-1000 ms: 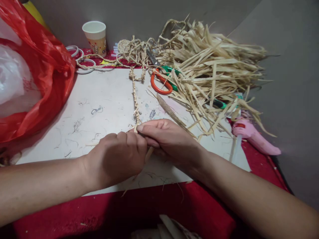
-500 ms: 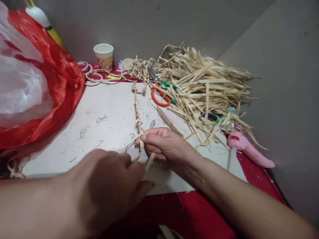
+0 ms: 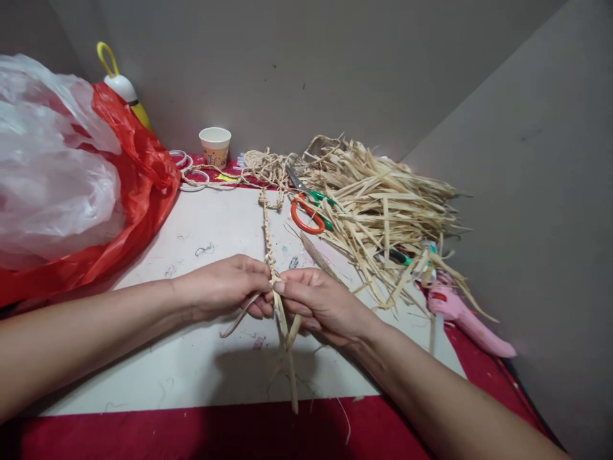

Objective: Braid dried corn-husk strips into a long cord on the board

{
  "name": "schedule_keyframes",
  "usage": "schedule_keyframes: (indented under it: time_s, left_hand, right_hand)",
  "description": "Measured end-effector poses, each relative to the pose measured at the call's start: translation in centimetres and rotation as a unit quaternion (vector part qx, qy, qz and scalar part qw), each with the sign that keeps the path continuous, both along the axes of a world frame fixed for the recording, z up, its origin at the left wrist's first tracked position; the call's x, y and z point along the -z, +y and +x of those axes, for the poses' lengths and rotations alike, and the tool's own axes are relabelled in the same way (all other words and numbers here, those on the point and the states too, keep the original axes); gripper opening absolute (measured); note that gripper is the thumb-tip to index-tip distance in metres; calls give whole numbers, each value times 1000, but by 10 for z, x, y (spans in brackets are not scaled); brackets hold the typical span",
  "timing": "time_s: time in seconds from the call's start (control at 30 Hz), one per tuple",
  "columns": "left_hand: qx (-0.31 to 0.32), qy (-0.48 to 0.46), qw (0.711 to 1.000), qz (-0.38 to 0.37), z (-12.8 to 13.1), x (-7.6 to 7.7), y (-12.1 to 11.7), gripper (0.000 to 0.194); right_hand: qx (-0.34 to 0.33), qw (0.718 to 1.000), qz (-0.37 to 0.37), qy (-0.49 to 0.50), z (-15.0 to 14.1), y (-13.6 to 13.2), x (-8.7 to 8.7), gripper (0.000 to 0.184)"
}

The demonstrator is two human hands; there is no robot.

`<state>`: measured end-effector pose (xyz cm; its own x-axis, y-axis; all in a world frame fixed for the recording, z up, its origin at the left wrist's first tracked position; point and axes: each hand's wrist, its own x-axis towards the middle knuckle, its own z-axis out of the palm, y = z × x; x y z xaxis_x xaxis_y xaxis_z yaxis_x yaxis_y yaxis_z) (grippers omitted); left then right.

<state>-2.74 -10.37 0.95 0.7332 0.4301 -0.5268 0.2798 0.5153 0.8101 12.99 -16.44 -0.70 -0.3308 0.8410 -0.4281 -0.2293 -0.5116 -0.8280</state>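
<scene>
A thin straw braid runs down the white board from a knotted loop at the back. Its lower end sits between my two hands. My right hand pinches the braid where it splits into loose strands, thumb on top. From the left, my left hand closes its fingers on one pale strand, whose tail hangs below the fingers. Other flat strands dangle down between the hands toward the board's front edge. The fingertips partly hide the crossing point.
Behind lie a bundle of dried straw strips, scissors with orange and green handles, and a heap of braided cord. A paper cup stands at the back. Red and white plastic bags fill the left; a pink glue gun lies right.
My left hand swung down toward me with strands, then came back up beside the braid. My right hand kept its pinch. The view tilted upward, so more wall shows.
</scene>
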Motion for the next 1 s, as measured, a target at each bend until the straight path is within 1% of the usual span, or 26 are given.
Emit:
schedule_keyframes:
  time_s: [0.07, 0.23, 0.37, 0.43, 0.5, 0.57, 0.67, 0.73, 0.8, 0.9, 1.0]
  left_hand:
    - [5, 7, 1000, 7, 1, 2, -1, 10]
    - [18, -16, 1000, 3, -3, 5, 3, 9]
    - [42, -38, 998, -18, -6, 4, 3, 11]
    - [60, -28, 998, -18, -7, 4, 2, 15]
    - [77, -1, 997, 27, -8, 3, 3, 19]
    - [86, 15, 990, 109, -8, 4, 4, 20]
    - [93, 32, 966, 237, -8, 4, 6, 22]
    - [99, 56, 954, 278, -8, 6, 6, 22]
    - [97, 62, 955, 272, -8, 8, 7, 22]
    - [81, 39, 972, 218, -6, 11, 6, 21]
    - [63, 28, 984, 162, -4, 11, 5, 21]
  right_hand:
    - [-5, 1000, 1, 8, 1, 0, 1, 28]
    - [-16, 1000, -15, 13, 4, 1, 0, 31]
    - [-32, 999, -14, 14, 6, 1, -2, 33]
    - [-44, 999, -8, 14, 7, 1, -3, 32]
    - [-55, 998, -6, 9, 8, 1, -2, 32]
    - [-66, 998, -4, 0, 9, 2, -1, 30]
    - [-81, 996, 10, -26, 11, 4, 1, 27]
    - [-92, 994, 26, -60, 12, 4, 1, 24]
    - [-103, 988, 38, -109, 14, 4, 1, 23]
    - [-112, 973, 68, -193, 14, 3, 0, 23]
    - [-111, 951, 118, -263, 11, 1, -3, 21]
